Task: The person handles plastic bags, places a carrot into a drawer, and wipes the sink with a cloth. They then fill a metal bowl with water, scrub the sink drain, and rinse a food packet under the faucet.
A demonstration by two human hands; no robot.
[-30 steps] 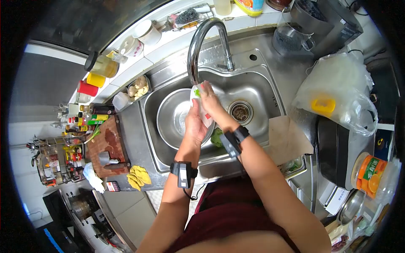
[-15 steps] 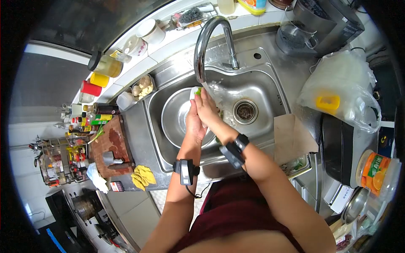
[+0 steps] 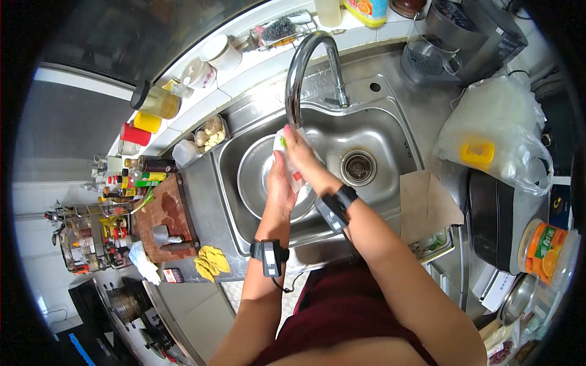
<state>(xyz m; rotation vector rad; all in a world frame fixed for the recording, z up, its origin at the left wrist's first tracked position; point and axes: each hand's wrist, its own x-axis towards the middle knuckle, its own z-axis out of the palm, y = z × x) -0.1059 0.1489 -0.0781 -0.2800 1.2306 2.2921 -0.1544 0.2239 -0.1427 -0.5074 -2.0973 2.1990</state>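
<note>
Beneath the curved faucet (image 3: 296,79), both of my hands are around a white packet (image 3: 282,144) with green and red printing. My left hand (image 3: 280,188) supports it from the left, thumb pointing up along its side. From the right, my right hand (image 3: 300,154) presses over its upper part, fingers together near the spout. Most of the packet is hidden between the palms. Below the hands a round metal basin (image 3: 249,194) sits in the left part of the steel sink (image 3: 381,137).
Right of the hands is the drain (image 3: 358,168). A wooden cutting board (image 3: 165,210) with a cleaver (image 3: 174,236) lies left, near a yellow cloth (image 3: 211,262). Brown cardboard (image 3: 427,204) overlaps the sink's right edge. A plastic bag (image 3: 497,131) stands at right.
My hands have parted slightly, and more of the white packet, including its red print, shows between them. Pale bits near the spout no longer show. The view has shifted a little.
</note>
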